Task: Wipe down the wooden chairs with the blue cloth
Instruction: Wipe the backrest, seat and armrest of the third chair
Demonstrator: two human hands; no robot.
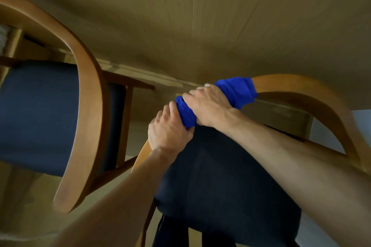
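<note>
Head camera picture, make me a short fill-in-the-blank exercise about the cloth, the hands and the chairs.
1. The bright blue cloth is wrapped around the curved wooden top rail of the nearer ____.
2. The right hand closes its grip on the ____.
3. The left hand grips the same rail just ____ the cloth.
4. The second wooden chair on the left has a dark ____ seat.

Missing words: chair; cloth; below; blue

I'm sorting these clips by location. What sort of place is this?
Probably a home dining area. Two matching wooden chairs with curved backs and dark blue padded seats are pulled up to a table. Both hands, left hand and right hand, grip a blue cloth wrapped around the nearer chair's top rail.
</note>
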